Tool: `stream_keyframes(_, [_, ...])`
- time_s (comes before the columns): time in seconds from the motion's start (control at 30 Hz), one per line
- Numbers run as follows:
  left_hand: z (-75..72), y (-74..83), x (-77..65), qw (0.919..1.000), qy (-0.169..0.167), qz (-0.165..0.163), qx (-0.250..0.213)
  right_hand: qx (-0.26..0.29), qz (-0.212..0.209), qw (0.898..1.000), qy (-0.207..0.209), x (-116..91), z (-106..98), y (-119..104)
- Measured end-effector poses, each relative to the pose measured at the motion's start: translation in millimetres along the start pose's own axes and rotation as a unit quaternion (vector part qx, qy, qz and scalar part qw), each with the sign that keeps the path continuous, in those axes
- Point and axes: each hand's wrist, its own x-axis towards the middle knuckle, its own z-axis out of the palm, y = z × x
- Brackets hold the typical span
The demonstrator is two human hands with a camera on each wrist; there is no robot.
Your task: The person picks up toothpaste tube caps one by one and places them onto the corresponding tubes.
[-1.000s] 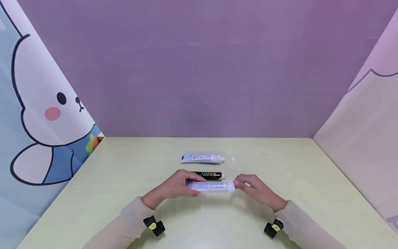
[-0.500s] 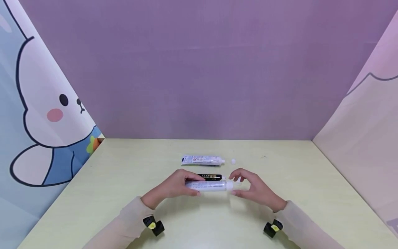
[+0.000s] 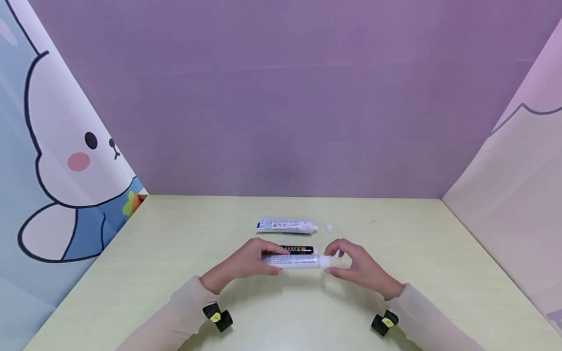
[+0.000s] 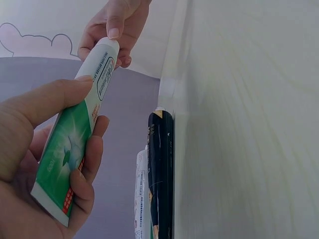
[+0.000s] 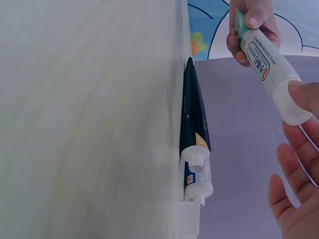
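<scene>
My left hand (image 3: 249,263) grips a green-and-white toothpaste tube (image 4: 75,134) round its body, above the table. Its white cap (image 5: 293,107) points right. At that end, my right hand (image 3: 360,265) pinches the cap, with thumb and fingertips at its sides and the other fingers spread apart. Just behind the held tube lies a black toothpaste tube (image 3: 300,250), its white nozzle (image 5: 197,163) bare. Farther back on the table is a white-and-blue toothpaste tube (image 3: 285,226), also with an uncovered nozzle.
A small white cap (image 3: 330,228) sits on the table right of the back tube's nozzle. Another white cap (image 3: 337,254) shows partly behind my right fingers. The pale wooden table (image 3: 197,219) meets a purple wall (image 3: 285,122) at the back, with printed panels either side.
My right fingers have opened wider from a tight pinch at the cap's end and now span its sides. The left hand and its tube have stayed almost still.
</scene>
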Motion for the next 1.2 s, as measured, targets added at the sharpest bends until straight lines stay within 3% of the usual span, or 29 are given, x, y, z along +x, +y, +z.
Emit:
stream_keyframes(0.47, [-1.9,6.2,-0.5,1.0,0.004,0.002,0.007,-0.016,0.02,1.0,0.004,13,-12,-43])
stream_keyframes(0.77, [0.0,7.7,-3.1,1.0,0.002,-0.006,0.001,0.008,0.048,0.999,-0.014,-1,-2,-6])
stream_keyframes(1.03, [-0.4,7.7,-2.6,0.9999,0.009,0.001,0.005,0.025,0.055,0.998,-0.017,0,-3,-3])
stream_keyframes(1.2, [0.6,5.3,-2.4,0.9999,0.005,-0.007,0.007,0.036,0.032,0.999,-0.014,-1,-2,-1])
